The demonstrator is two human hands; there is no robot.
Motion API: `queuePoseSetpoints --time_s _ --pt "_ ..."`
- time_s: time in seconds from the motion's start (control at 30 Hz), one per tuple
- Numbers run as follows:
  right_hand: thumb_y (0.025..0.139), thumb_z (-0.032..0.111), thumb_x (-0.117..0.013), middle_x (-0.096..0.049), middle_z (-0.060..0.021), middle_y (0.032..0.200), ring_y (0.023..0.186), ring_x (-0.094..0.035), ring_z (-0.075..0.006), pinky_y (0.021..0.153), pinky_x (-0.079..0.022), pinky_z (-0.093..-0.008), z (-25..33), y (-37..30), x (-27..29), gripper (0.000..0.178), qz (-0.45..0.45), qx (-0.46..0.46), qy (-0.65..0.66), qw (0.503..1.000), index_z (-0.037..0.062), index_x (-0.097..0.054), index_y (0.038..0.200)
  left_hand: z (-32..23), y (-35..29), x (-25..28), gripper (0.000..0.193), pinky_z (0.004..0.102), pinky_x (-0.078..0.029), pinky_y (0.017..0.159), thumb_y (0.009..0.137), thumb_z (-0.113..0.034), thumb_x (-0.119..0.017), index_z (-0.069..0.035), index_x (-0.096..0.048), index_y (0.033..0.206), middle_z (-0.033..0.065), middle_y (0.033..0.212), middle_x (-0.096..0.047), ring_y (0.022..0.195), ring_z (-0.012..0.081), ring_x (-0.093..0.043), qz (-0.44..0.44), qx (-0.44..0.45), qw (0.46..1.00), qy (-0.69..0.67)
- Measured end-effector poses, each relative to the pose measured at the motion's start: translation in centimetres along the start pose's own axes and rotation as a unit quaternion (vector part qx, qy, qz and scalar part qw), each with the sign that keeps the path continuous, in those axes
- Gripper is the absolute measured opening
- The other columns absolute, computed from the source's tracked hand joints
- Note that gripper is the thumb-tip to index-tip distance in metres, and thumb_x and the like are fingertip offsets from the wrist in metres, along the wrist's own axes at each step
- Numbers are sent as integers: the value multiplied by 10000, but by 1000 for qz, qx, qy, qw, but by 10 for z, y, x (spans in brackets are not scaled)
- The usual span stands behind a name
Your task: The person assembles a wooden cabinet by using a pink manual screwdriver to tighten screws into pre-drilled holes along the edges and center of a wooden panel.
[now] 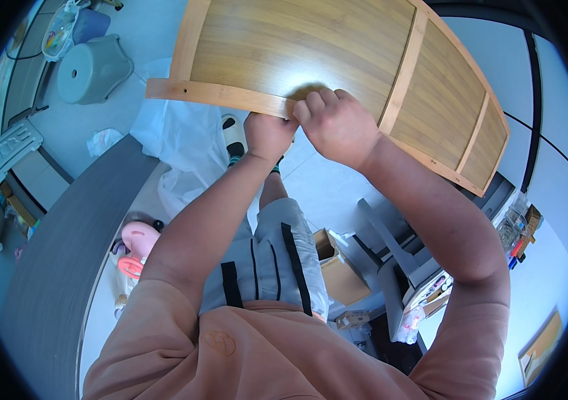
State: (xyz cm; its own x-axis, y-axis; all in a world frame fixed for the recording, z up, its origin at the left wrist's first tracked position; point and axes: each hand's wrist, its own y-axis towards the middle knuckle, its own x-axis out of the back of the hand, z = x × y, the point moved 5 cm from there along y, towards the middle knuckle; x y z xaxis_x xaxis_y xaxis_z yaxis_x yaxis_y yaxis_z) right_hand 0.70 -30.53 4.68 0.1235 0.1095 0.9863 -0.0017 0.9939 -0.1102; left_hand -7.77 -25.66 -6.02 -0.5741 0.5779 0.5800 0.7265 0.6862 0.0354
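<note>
A large wooden framed panel (304,47) with crossbars spans the upper middle and right, tilted, its surface shiny. My left hand (271,135) is closed at the underside of the panel's near rail, its fingertips partly hidden by the wood. Right beside it, my right hand (336,127) is curled over the same rail from above, knuckles up. Both hands almost touch at the rail. A small hole shows in the rail near its left end. Whether anything small is pinched between the hands cannot be made out.
Crumpled translucent plastic sheeting (181,143) hangs below the panel's left end. A grey-green stool (92,72) stands at far left, beyond a long grey board (74,233). Pink toy-like item (139,240) lies near my left elbow. An open cardboard box (347,277) and a grey chair (397,280) stand at right.
</note>
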Motion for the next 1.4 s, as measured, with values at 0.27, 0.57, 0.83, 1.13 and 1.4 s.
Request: queuePoseSetpoints --time_s 0.27,0.57,0.83,1.13,1.4 --pt "754 188 -575 -619 -75 644 608 -627 -231 478 -488 -329 1 0 -14 134 132 -249 88 955 63 -559 708 -1 0 0 126 406 -489 549 688 -204 -704 -107 -642 739 86 655 -627 615 311 -607 39 40 998 1" --pt "765 160 -554 -558 -58 735 734 -575 -225 712 -474 -324 -6 -1 6 91 -33 10 20 999 74 -551 734 2 1 -2 160 400 -499 568 671 -235 -728 -119 -650 748 83 701 -644 650 306 -615 23 31 999 -6" --pt "749 192 -560 -601 -83 671 595 -590 -244 503 -469 -362 0 3 -14 148 85 -149 67 983 50 -551 712 5 1 -1 144 411 -493 565 695 -226 -702 -102 -638 729 100 677 -632 627 320 -612 22 44 999 2" --pt "706 145 -561 -582 -80 684 605 -593 -239 516 -475 -343 -1 7 -3 89 -34 71 -2 997 56 -559 714 8 0 -2 123 406 -498 582 671 -188 -710 -98 -640 719 97 689 -644 646 314 -618 16 44 999 -2" --pt "703 177 -583 -600 -79 703 619 -606 -228 532 -490 -316 5 6 -11 119 41 -118 12 992 60 -565 719 4 -2 -1 145 386 -492 568 733 -200 -684 -62 -640 738 108 672 -636 621 302 -613 64 108 991 -40"
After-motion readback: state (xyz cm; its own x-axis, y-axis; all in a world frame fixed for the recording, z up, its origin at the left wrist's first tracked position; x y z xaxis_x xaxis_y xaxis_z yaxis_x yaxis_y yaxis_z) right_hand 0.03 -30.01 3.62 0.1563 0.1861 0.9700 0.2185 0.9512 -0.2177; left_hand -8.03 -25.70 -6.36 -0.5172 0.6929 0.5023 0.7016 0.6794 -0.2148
